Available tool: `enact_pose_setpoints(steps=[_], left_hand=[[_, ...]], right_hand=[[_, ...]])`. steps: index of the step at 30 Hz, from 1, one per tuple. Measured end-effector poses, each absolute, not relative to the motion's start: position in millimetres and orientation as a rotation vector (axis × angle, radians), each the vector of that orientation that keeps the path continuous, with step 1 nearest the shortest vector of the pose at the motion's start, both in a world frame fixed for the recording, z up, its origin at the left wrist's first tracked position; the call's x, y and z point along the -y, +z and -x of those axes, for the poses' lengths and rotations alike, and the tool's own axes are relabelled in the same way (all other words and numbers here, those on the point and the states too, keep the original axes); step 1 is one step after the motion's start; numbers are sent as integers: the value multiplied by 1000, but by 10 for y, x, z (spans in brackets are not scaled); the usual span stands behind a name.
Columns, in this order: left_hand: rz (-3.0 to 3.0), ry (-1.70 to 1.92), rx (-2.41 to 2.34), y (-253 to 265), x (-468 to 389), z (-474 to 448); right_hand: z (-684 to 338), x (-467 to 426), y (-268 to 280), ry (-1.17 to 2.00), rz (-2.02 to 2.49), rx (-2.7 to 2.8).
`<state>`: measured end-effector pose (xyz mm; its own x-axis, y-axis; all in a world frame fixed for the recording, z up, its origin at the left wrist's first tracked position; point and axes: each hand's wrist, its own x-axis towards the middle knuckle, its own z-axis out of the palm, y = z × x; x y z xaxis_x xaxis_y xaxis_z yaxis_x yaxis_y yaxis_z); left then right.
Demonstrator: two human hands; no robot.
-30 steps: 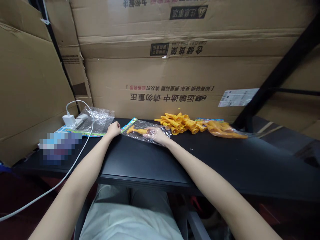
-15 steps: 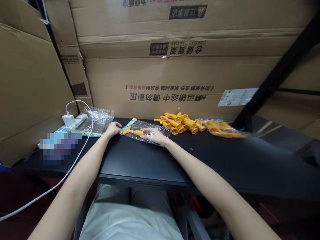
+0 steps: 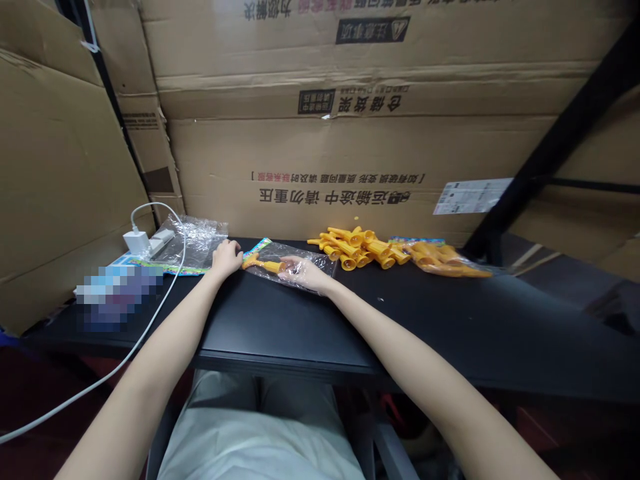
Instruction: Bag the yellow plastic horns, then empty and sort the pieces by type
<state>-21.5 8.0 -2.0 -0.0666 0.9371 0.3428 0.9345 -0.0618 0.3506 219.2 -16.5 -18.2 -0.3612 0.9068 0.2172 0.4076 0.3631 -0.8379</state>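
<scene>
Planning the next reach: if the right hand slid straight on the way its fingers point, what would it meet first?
The right hand points left along the clear bag; it would likely meet the yellow toy inside first, then the left hand.

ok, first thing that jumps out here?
The heap of yellow plastic toys at the back of the black table, against the printed cardboard boxes. Then both hands mid-table: the right hand lies inside a clear bag with one toy, the left hand at its end.
</scene>
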Motion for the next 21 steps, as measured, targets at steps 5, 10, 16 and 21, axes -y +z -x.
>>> enact_pose_setpoints(steps=[5,10,16,21], left_hand=[[-2414,814,-1728,-118,-120,135],[-2459,699,-1588,-165,-159,94],[-2474,653,-1789,-61,-82,58],[-2472,569,-2050,18,2,19]], right_hand=[[-2196,215,-120,976,1032,2035],[-2212,211,-105,902,1013,2087],[-2163,155,-165,852,994,2103],[-2194,126,-130,659,1109,2147]])
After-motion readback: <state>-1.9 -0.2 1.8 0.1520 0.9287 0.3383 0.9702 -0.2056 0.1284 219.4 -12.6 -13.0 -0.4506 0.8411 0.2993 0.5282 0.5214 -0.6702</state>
